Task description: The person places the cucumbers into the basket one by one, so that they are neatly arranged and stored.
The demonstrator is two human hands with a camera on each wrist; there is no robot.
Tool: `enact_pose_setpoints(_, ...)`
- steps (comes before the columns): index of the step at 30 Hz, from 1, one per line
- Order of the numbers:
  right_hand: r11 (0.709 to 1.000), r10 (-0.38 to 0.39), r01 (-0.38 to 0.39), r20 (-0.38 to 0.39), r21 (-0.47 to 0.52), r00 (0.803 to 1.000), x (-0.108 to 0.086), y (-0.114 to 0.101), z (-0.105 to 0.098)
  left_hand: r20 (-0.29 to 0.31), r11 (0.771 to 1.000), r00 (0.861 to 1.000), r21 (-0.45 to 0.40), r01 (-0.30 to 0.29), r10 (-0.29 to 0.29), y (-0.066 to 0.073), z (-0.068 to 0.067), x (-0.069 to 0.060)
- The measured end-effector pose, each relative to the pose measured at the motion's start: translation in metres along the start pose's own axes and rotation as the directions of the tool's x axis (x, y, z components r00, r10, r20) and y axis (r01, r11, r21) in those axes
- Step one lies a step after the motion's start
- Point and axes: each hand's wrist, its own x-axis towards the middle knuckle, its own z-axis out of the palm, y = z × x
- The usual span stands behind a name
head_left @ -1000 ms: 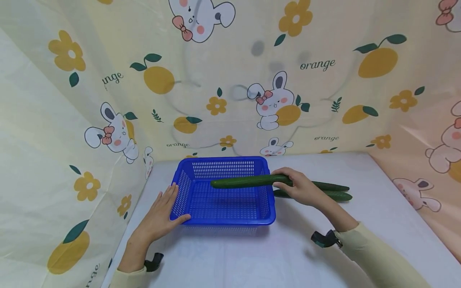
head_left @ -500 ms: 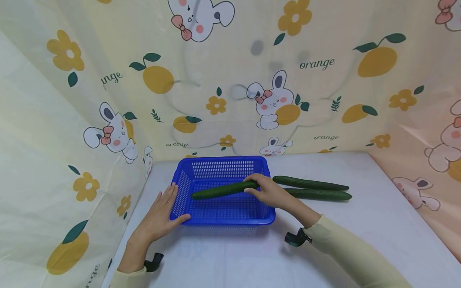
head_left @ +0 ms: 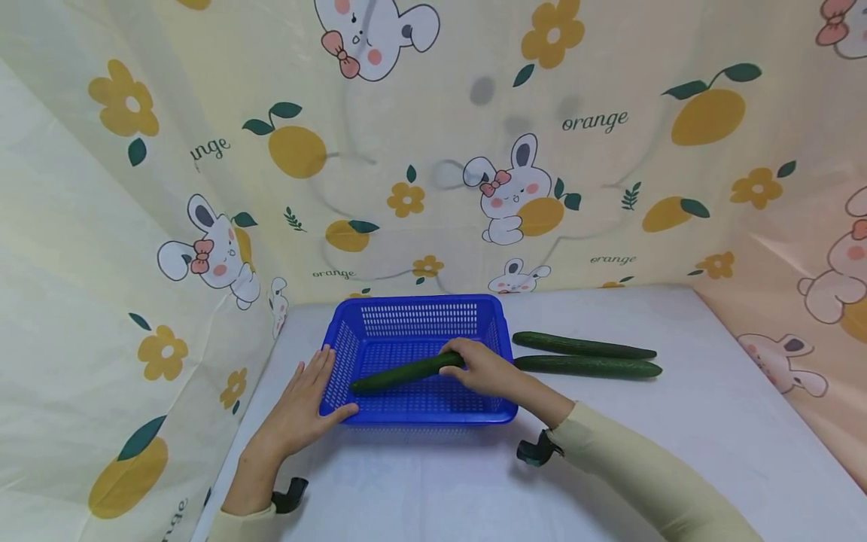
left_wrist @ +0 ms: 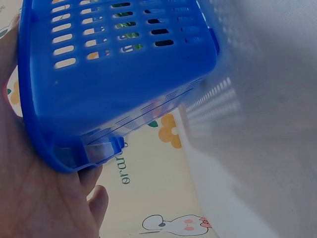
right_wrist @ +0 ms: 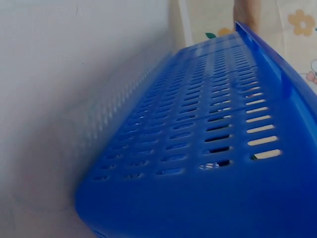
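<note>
A blue slotted plastic basket (head_left: 420, 416) stands on the white table. Inside it, my right hand (head_left: 481, 369) grips one end of a long green cucumber (head_left: 400, 375), which slants down to the left with its far end low in the basket. With fairly straight fingers, my left hand (head_left: 301, 406) rests on the basket's left rim, the thumb over the near corner. The left wrist view shows that hand (left_wrist: 44, 198) against the rim. In the right wrist view the basket's slotted side (right_wrist: 198, 119) hides the right hand and the cucumber.
Two more cucumbers, one farther back (head_left: 582, 345) and one nearer (head_left: 589, 366), lie side by side just right of the basket. A printed cloth (head_left: 406, 150) with rabbits and oranges hangs behind the table and along both sides.
My right hand has carried the cucumber left and down into the basket, its left end dipping. The two cucumbers on the table show more fully now. My left hand has stayed put.
</note>
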Motion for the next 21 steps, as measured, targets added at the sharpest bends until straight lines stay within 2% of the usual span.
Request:
enact_pose_setpoints(6, 0.994, 0.054, -0.051, 0.027, -0.095, 0.998, 0.004, -0.0019, 0.0002, 0.024, 1.0, 0.999, -0.005, 0.021, -0.021, -0.001, 0.0014, 0.0008)
enact_pose_setpoints(12, 0.962, 0.116, -0.086, 0.102, -0.258, 0.988, 0.0068, -0.0042, 0.0009, 0.015, 1.0, 1.0, -0.005, 0.009, -0.009, -0.0009, 0.0014, 0.0019)
enact_pose_setpoints(17, 0.961, 0.132, -0.102, 0.102, -0.258, 0.986, 0.0078, -0.0032, 0.0021, -0.003, 1.0, 1.0, 0.004, 0.0, 0.0, -0.0012, 0.0013, 0.0023)
enact_pose_setpoints(21, 0.968, 0.118, -0.095, 0.088, -0.232, 0.989, 0.006, -0.0032, 0.0006, 0.014, 1.0, 1.0, 0.006, 0.017, -0.017, -0.0016, 0.0023, 0.002)
